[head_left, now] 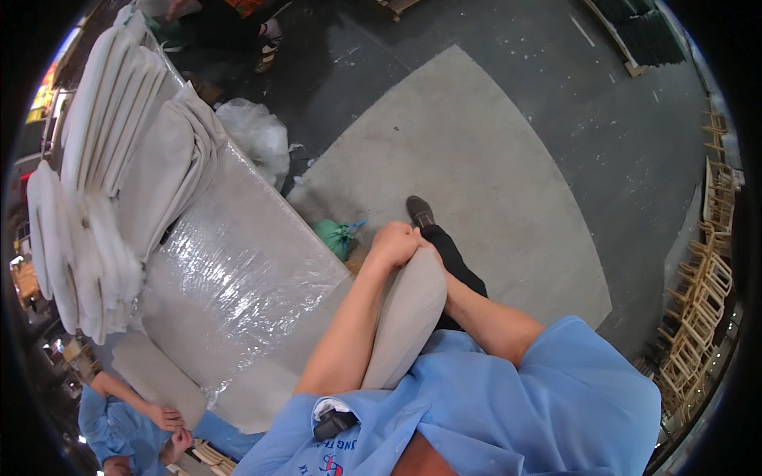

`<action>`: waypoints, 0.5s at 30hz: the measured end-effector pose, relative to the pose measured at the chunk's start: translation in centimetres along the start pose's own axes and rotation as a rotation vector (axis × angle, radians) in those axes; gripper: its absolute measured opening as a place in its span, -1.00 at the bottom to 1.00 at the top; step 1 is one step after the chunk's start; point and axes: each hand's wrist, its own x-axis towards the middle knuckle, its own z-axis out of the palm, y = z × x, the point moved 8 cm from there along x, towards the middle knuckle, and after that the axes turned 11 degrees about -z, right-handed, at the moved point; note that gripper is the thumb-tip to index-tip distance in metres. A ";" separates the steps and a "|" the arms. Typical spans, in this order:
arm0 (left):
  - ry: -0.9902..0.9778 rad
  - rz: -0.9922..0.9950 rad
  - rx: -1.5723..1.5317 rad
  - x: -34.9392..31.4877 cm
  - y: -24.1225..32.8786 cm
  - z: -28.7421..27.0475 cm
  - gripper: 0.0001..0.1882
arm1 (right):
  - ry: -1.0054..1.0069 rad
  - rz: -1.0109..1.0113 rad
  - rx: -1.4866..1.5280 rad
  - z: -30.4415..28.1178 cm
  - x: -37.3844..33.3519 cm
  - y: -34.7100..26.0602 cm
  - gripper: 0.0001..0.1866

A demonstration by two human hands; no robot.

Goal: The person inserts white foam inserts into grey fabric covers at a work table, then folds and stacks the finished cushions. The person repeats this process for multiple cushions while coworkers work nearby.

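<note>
A grey fabric-covered cushion [409, 309] rests upright against my blue shirt, its far end between my hands. My left hand [393, 243] is closed at that far end, fingers curled over the edge. Beside it, touching, my right hand [427, 244] grips the same end from the right; the cushion partly hides its fingers. Left of my left forearm lies a table [246, 262] covered in shiny clear plastic film. Grey fabric covers [171, 166] and stacked white padded pieces [111, 103] lie on its far left part.
At lower left a co-worker in blue [119, 420] handles another grey cushion [159, 373]. A tied green bag [333, 236] and clear plastic bags [254, 135] sit by the table's edge. Wooden chair frames [698, 309] line the right side. Another person's foot [268, 51] shows at the top.
</note>
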 end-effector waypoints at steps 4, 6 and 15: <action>0.024 0.108 -0.085 -0.7 0.9 -0.2 -0.55 | -0.003 0.010 -0.006 1.8 -1.3 -2.4 -0.48; -0.019 0.001 -0.158 -1.0 -0.7 0.1 -0.54 | -0.056 0.053 0.065 1.9 -1.3 -1.6 -0.57; -0.111 0.004 -0.225 -0.5 -2.3 -0.2 -0.71 | 0.157 -0.137 -0.349 -4.9 2.5 -0.2 -0.84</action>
